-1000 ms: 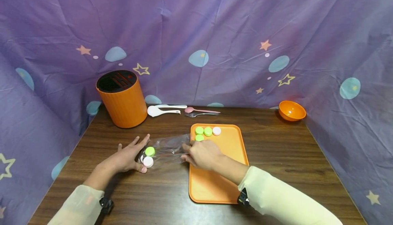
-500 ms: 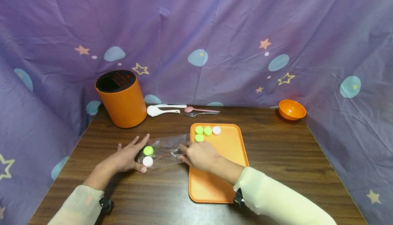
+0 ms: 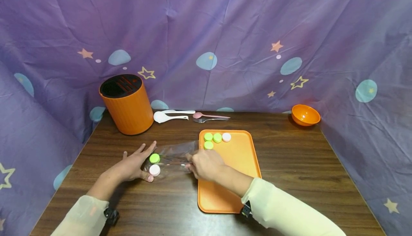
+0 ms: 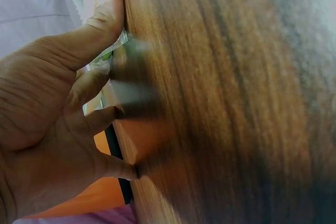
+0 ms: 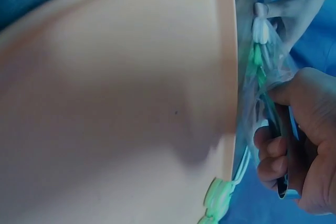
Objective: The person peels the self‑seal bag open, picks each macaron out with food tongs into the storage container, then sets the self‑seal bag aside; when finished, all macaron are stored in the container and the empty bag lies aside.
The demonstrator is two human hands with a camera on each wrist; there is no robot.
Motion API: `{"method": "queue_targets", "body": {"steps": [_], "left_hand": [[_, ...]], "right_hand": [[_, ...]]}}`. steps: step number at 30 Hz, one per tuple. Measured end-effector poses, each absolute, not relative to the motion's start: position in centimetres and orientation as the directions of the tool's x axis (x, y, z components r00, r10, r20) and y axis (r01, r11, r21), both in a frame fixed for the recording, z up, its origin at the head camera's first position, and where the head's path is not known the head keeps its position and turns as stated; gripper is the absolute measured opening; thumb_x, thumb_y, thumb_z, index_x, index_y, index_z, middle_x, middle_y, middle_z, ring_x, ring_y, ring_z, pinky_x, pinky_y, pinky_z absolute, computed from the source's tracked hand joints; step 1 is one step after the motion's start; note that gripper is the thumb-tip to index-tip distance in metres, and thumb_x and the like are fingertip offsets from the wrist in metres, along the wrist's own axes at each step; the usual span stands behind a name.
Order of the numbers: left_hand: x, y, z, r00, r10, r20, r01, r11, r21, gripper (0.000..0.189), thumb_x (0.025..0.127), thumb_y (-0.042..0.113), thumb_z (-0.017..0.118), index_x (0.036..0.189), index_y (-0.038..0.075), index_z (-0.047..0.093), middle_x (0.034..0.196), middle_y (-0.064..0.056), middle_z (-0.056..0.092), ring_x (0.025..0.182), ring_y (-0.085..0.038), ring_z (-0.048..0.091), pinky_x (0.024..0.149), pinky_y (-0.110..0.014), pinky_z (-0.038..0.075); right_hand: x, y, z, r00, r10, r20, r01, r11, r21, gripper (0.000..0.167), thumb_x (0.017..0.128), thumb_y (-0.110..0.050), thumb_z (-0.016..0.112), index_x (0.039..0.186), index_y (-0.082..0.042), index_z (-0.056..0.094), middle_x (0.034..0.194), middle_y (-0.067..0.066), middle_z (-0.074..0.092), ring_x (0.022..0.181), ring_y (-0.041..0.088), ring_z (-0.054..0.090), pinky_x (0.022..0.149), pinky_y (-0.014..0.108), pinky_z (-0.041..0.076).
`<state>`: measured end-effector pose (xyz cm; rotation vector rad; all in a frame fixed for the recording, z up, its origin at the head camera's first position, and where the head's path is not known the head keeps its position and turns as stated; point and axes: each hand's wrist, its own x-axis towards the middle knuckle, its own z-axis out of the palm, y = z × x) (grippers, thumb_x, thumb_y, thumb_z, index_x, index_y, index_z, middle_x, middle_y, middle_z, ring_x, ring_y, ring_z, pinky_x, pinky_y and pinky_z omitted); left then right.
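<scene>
A clear plastic bag [image 3: 175, 150] lies on the wooden table with a green macaron [image 3: 155, 158] and a pale pink macaron [image 3: 155, 170] in its left end. My left hand [image 3: 132, 165] rests around that end, fingers spread, fingertips on the table and thumb beside the pink macaron. At the bag's right end is my right hand [image 3: 206, 164], above the edge of the orange tray [image 3: 230, 196]. The right wrist view shows it gripping small metal tongs [image 5: 286, 182], which point into the bag; their tips are hard to make out.
On the tray's far left corner sit green macarons [image 3: 208, 137] and a pink one [image 3: 226, 137]. Behind lie white spoons [image 3: 164, 117], a pink spoon [image 3: 209, 116] and a fork [image 3: 210, 119]. An orange knife block [image 3: 128, 111] stands back left, an orange bowl [image 3: 305, 115] back right.
My right hand has moved slightly left and toward me with the tongs. The green macaron in the bag has shifted a little left. My left hand has stayed put.
</scene>
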<state>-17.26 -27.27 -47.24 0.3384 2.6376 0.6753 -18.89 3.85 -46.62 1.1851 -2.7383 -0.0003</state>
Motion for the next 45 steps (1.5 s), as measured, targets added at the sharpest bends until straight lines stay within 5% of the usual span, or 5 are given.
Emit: {"method": "queue_targets", "body": {"steps": [14,27,45], "left_hand": [[-17.08,-27.14,-47.46,-0.901,0.319,-0.295,0.153,0.868,0.472,0.139,0.072,0.043,0.097,0.178,0.010,0.013,0.178,-0.018,0.038,0.169,-0.054,0.014,0.115,-0.098,0.004],[-17.06,-26.87,-47.39,-0.903,0.299,-0.308,0.135,0.879,0.458,0.140,0.072,0.042,0.097,0.179,0.011,0.013,0.181,-0.019,0.031,0.169,-0.054,0.014,0.117,-0.097,0.005],[-17.17,-26.99,-47.62,-0.903,0.301,-0.307,0.141,0.881,0.452,0.140,0.071,0.042,0.097,0.179,0.011,0.012,0.182,-0.018,0.029,0.169,-0.054,0.014,0.116,-0.097,0.005]], "right_hand": [[-18.62,3.42,-45.97,-0.696,-0.711,0.096,-0.708,0.703,0.070,0.020,0.099,-0.036,0.078,0.090,-0.021,0.068,0.073,-0.002,0.075,0.066,0.019,0.073,0.049,0.037,0.057],[-18.44,3.59,-46.09,-0.691,-0.714,0.116,-0.714,0.698,0.043,0.012,0.094,-0.026,0.081,0.086,-0.020,0.073,0.075,0.002,0.076,0.067,0.019,0.073,0.051,0.035,0.058],[-18.16,3.68,-46.19,-0.678,-0.723,0.134,-0.721,0.689,0.069,0.023,0.101,-0.036,0.077,0.088,-0.019,0.068,0.070,0.000,0.073,0.064,0.018,0.073,0.049,0.034,0.057]]}}
